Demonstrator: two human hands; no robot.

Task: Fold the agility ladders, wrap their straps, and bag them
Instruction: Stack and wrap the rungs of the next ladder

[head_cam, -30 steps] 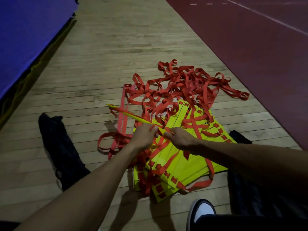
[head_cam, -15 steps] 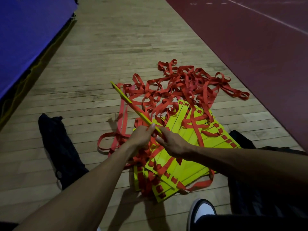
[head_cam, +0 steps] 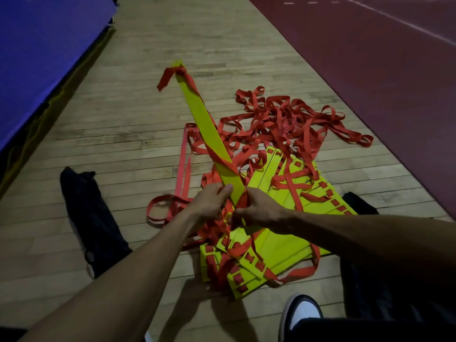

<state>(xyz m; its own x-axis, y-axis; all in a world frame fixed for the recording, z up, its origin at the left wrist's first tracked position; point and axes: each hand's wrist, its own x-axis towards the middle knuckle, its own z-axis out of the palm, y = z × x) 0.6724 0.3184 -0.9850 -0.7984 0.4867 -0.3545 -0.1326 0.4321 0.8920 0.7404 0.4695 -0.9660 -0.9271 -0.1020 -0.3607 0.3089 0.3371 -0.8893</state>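
Observation:
A heap of yellow ladder rungs (head_cam: 278,245) lies on the wooden floor, with tangled red straps (head_cam: 286,119) spread over and behind it. One yellow rung (head_cam: 206,122) points steeply up and away, a red strap end dangling from its far tip. My left hand (head_cam: 209,201) grips the near end of this rung from the left. My right hand (head_cam: 256,208) grips it from the right, fingers also curled round red strap. A black bag (head_cam: 91,218) lies flat on the floor to the left.
A blue mat (head_cam: 37,58) runs along the left side. Dark red court flooring (head_cam: 382,70) borders the wood on the right. Another black cloth (head_cam: 357,201) lies right of the heap. My black-and-white shoe (head_cam: 302,314) is at the bottom.
The rung in both hands has swung from nearly flat, pointing left, up to a steep angle with its face turned toward me. The heap has stayed put.

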